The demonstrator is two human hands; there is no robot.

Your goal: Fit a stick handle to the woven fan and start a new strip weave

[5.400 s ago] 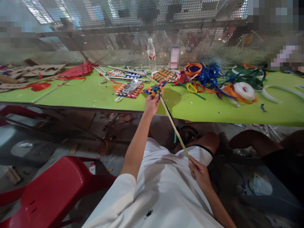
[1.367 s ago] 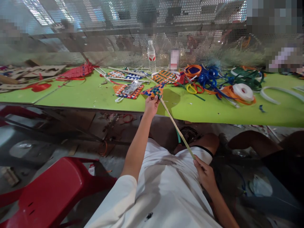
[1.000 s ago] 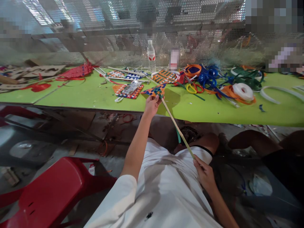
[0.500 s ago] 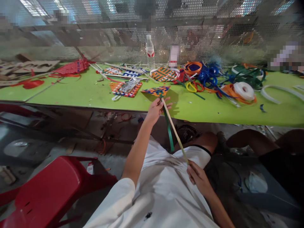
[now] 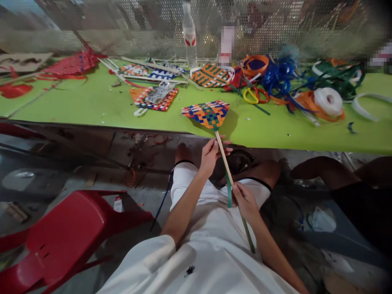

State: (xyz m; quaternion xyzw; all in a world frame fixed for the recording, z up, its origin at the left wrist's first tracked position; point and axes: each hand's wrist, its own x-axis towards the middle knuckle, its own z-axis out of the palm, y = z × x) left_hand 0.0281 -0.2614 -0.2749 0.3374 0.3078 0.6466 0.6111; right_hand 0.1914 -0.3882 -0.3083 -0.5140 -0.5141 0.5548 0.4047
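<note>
A woven hand fan (image 5: pixel 207 114), checked in orange, blue, green, red and white, points away from me over the table's front edge. Its pale stick handle (image 5: pixel 224 157) slants down toward my lap. High on the handle, my left hand (image 5: pixel 210 156) has its thumb against the stick, with some fingers stretched out behind it. My right hand (image 5: pixel 246 201) is closed around the stick lower down, and the darker end sticks out below. A loose green strip (image 5: pixel 229 192) hangs along the handle between my hands.
On the green table (image 5: pixel 122 122) lie other woven pieces (image 5: pixel 212 76), scissors (image 5: pixel 251 96), coiled blue strips (image 5: pixel 277 77) and a white tape roll (image 5: pixel 328 102). A water bottle (image 5: pixel 190 36) stands behind. A red chair (image 5: pixel 67 232) is at left; another person's leg (image 5: pixel 321 173) is at right.
My right hand has moved up the stick, nearer my left hand. The fan has tilted so more of its woven face shows, and my left hand sits slightly lower on the handle.
</note>
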